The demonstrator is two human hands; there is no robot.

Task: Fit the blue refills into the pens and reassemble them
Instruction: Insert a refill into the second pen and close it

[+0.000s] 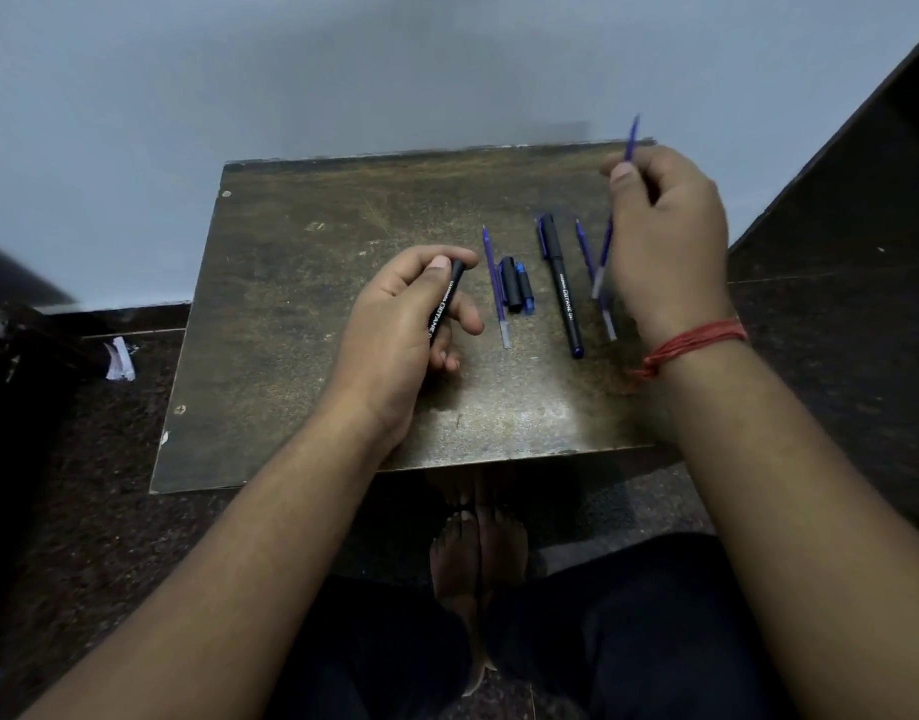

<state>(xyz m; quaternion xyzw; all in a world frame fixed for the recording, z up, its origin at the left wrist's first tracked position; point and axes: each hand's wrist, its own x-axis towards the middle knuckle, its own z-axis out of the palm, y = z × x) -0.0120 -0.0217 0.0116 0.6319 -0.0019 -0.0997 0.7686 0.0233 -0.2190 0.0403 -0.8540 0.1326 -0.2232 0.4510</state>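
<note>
My left hand grips a black pen barrel with white lettering, its open end pointing up and right. A blue refill is pinched in my right hand and lifted above the table's far right, its tip pointing up; the lower end shows below the palm. On the small dark table lie another blue refill, a black cap and a blue-tipped piece, a capped black pen, and one more blue refill next to my right hand.
A pale wall stands just behind the table. Dark speckled floor surrounds it, with a crumpled white scrap at the left and a dark slanted board at the right. Bare feet show under the near edge.
</note>
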